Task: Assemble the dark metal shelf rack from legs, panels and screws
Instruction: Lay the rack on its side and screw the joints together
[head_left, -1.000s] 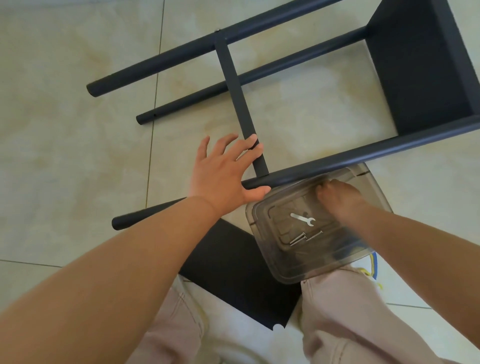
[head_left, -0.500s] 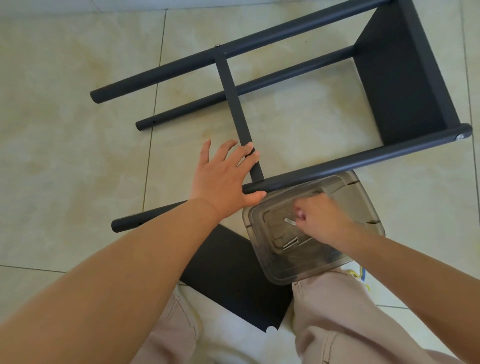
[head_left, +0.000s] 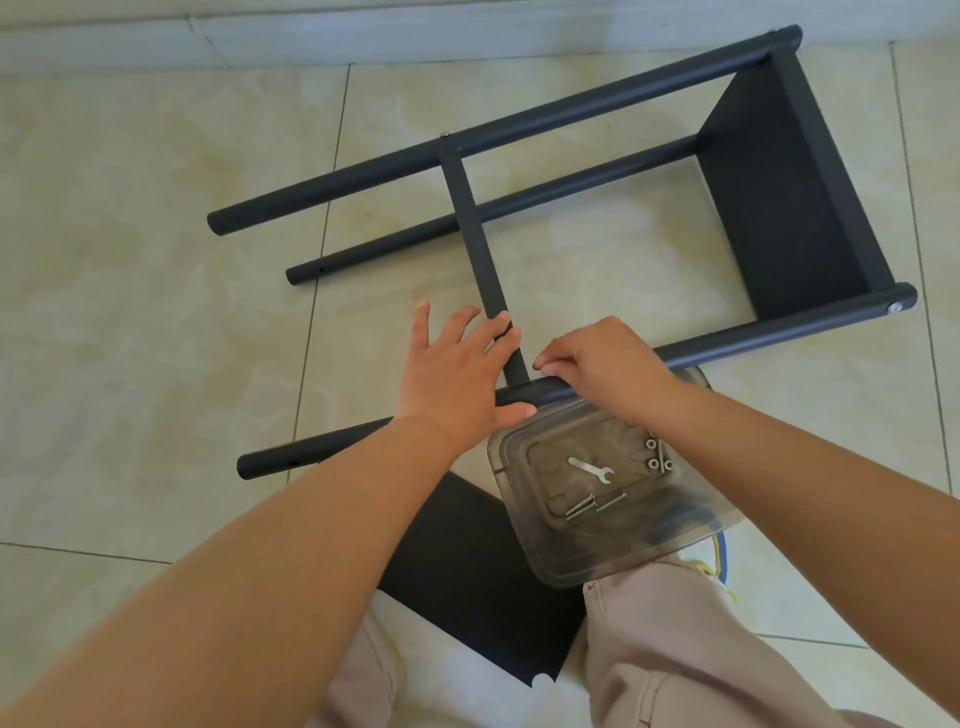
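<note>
Head view, from my remote station. The dark shelf rack (head_left: 519, 228) lies on its side on the tiled floor (head_left: 130, 312), one panel (head_left: 779, 197) fixed at its far end. My left hand (head_left: 457, 374) lies spread, fingers straight, over the near leg (head_left: 727, 343) and the crossbar (head_left: 478, 244) where they meet. My right hand (head_left: 608, 364) is curled at that joint, fingertips pinched together; what they pinch I cannot tell. A clear tray (head_left: 613, 499) just beside the leg holds a small wrench (head_left: 592, 470), screws (head_left: 592, 505) and nuts (head_left: 657, 454). A loose panel (head_left: 467, 571) lies near my knees.
</note>
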